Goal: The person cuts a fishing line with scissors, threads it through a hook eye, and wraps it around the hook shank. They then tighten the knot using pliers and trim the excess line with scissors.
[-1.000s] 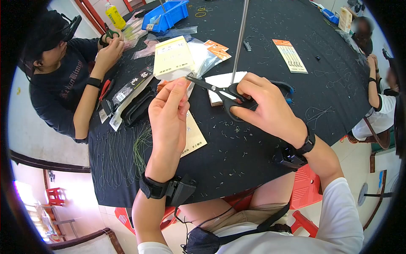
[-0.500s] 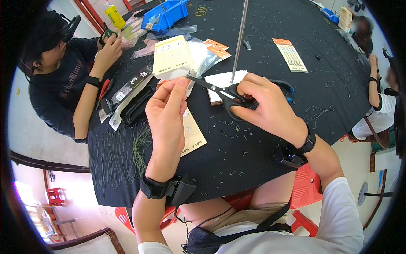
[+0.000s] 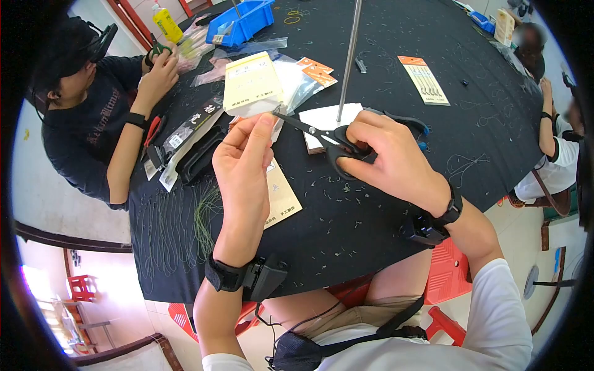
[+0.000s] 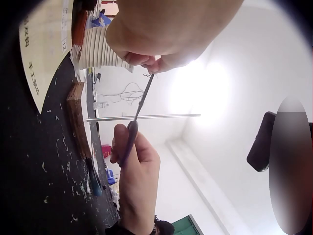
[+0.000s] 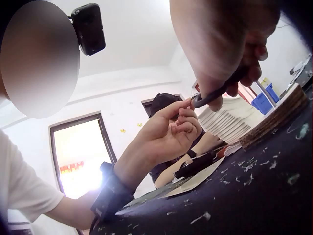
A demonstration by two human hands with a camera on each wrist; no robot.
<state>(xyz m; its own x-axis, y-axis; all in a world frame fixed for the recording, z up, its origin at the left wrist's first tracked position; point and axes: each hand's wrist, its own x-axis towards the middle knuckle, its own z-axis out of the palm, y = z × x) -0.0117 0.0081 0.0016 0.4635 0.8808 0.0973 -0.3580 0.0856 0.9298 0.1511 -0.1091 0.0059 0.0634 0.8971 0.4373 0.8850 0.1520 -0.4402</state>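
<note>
Above the table, my left hand (image 3: 242,167) pinches a tiny fish hook (image 4: 147,75) between thumb and forefinger, most of it hidden by the fingertips. My right hand (image 3: 396,148) holds black-handled scissors (image 3: 309,128), thumb and fingers through the loops. The blades point left, close together, with their tips right at the left fingertips and the hook. A yellowish printed card (image 3: 283,195) lies under the left hand. Just beyond the hands stands a stack of pale yellow cards (image 3: 252,80).
A thin metal rod (image 3: 349,62) rises from a white-topped wooden block (image 3: 314,143). Green line (image 3: 207,216) hangs over the near left edge. A hook card (image 3: 424,80) and a blue bin (image 3: 241,23) lie farther off. Clippings dot the black cloth. A person (image 3: 86,105) sits at the left.
The left hand has shifted slightly left, and the scissor blades have drawn a little closer together. The tips stay at the left fingertips.
</note>
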